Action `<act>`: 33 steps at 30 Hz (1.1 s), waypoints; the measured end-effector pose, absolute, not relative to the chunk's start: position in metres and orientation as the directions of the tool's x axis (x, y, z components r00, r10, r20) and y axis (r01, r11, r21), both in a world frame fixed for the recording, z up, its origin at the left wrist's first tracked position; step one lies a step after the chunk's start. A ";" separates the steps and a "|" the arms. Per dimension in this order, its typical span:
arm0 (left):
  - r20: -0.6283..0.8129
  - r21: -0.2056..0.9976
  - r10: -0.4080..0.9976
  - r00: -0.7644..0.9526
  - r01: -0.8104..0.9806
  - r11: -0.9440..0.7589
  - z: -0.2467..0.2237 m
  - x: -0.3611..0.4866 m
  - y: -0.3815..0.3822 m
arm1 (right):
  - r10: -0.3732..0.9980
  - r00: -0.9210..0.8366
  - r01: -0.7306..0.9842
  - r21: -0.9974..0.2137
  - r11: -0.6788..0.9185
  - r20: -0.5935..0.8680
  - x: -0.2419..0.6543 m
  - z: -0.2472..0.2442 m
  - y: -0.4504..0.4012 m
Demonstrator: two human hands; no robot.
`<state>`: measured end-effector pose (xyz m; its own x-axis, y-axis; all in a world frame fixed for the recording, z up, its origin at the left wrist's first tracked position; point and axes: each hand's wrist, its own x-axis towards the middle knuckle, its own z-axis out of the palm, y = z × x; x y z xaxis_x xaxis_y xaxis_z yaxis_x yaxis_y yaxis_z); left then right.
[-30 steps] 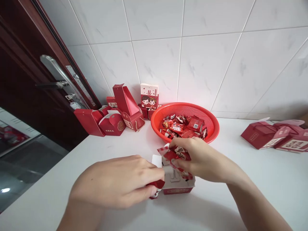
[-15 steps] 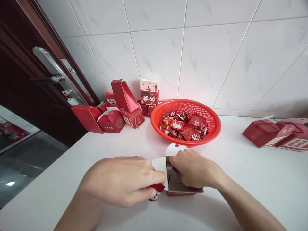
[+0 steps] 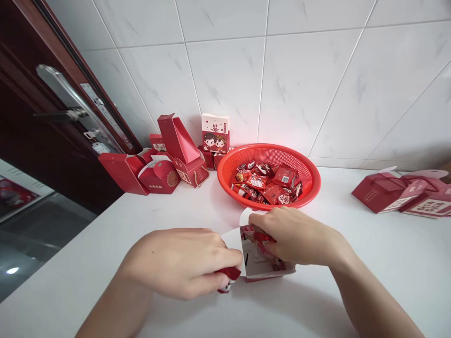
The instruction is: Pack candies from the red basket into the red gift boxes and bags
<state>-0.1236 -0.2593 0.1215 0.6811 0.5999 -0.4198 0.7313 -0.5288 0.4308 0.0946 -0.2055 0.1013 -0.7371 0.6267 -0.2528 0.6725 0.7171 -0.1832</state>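
An opened candy box [image 3: 269, 272], white inside with red outer sides, stands on the table between my hands. My left hand [image 3: 183, 263] is closed on its left flap. A crumpled red-and-white piece [image 3: 228, 277] shows under the left fingers; I cannot tell whether it belongs to the box or is a wrapper. Reaching over the box's far right side, my right hand [image 3: 299, 234] is closed with its fingertips inside, around a red wrapped candy [image 3: 261, 237]. Other red wrappers show deeper in the box. Just behind it is a red plastic basket [image 3: 313, 188] of wrapped candies [image 3: 273, 185].
Several red gift boxes [image 3: 160, 176] stand at the back left, near a small box with cartoon figures [image 3: 215, 134]. Two handled red boxes [image 3: 378, 192] sit on the right. A tiled wall [image 3: 225, 80] bounds the white table [image 3: 169, 213]; a dark door [image 3: 21, 89] is at left.
My right hand has lifted and shifted slightly right and away, uncovering more of the box's inside and the red wrapper at its fingers. My left hand stays in place. The view has shifted slightly.
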 end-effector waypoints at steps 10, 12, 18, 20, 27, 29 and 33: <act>-0.413 0.460 0.571 0.710 0.703 -0.542 0.123 -0.122 -0.260 | 0.575 -0.759 0.630 -0.120 0.767 -0.306 0.078 0.094 -0.208; -0.408 0.445 0.576 0.708 0.705 -0.552 0.123 -0.122 -0.260 | 0.607 -0.760 0.646 -0.162 0.746 -0.234 0.089 0.101 -0.205; -0.414 0.414 0.572 0.708 0.706 -0.574 0.127 -0.118 -0.259 | 0.601 -0.771 0.637 -0.260 0.726 -0.213 0.106 0.115 -0.204; -0.421 0.420 0.568 0.707 0.707 -0.568 0.128 -0.117 -0.259 | 0.568 -0.790 0.613 -0.276 0.741 -0.231 0.100 0.109 -0.205; -0.435 0.451 0.556 0.709 0.705 -0.547 0.130 -0.116 -0.258 | 0.530 -0.780 0.617 -0.271 0.738 -0.333 0.082 0.092 -0.205; -0.432 0.455 0.557 0.709 0.705 -0.544 0.130 -0.116 -0.257 | 0.558 -0.766 0.640 -0.288 0.713 -0.319 0.086 0.096 -0.202; -0.428 0.453 0.559 0.710 0.704 -0.547 0.130 -0.116 -0.254 | 0.638 -0.727 0.684 -0.345 0.643 -0.252 0.102 0.106 -0.198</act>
